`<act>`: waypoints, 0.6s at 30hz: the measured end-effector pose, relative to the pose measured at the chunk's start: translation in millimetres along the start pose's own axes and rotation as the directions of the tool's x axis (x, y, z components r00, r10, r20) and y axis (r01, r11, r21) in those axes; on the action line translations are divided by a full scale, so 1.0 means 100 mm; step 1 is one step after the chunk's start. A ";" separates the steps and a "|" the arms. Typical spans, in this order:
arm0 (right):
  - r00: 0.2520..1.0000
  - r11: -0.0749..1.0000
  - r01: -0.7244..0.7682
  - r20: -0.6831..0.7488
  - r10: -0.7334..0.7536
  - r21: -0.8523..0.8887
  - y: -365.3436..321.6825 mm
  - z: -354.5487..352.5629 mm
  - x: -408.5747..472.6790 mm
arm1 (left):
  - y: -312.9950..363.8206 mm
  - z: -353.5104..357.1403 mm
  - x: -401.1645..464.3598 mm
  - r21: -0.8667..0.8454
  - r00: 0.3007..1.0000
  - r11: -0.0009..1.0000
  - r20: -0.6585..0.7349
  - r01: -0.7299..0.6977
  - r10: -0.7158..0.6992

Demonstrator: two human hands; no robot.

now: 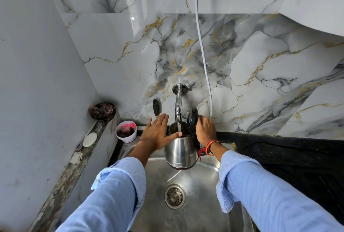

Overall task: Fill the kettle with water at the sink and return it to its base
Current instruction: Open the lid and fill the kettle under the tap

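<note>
A steel kettle [181,152] hangs over the steel sink [202,211], its black lid [192,120] flipped open. The chrome tap [178,107] on the wall runs a thin stream of water into the kettle's mouth. My right hand [205,129] is shut around the kettle's handle on its right side and carries it. My left hand [158,133] is spread flat with fingers apart, its thumb lying against the kettle's left rim. The kettle's base is not in view.
A white cup [126,132] with dark bits stands at the sink's back left corner. A dark bowl [102,111], a soap piece [90,139] and a small white dish [76,157] sit on the left ledge. A black counter [279,149] runs right. A white cord [204,60] hangs down the wall.
</note>
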State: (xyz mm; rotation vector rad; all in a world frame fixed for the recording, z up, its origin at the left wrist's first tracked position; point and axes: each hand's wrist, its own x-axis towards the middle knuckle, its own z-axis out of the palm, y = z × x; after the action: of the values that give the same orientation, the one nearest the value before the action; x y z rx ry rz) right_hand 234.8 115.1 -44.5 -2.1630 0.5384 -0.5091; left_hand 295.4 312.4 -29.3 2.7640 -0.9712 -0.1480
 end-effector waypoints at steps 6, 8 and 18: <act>1.000 1.000 -0.012 -0.025 0.013 0.019 0.02 -0.01 0.00 | -0.03 -0.02 0.01 0.034 1.000 0.999 0.012 -0.011 0.011; 0.999 1.000 -0.011 -0.033 0.011 0.020 0.01 -0.01 0.01 | -0.04 -0.03 0.02 0.048 1.000 0.999 0.012 -0.018 0.018; 1.000 1.000 -0.021 -0.009 0.021 -0.012 -0.01 -0.01 0.01 | -0.07 -0.06 0.03 0.033 1.000 0.999 0.024 -0.020 0.020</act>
State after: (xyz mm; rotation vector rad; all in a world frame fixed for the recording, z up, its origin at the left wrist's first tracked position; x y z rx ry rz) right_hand 235.6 114.2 -42.8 -2.1650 0.5704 -0.5055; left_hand 302.8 317.3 -25.4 2.7879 -1.0162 -0.1639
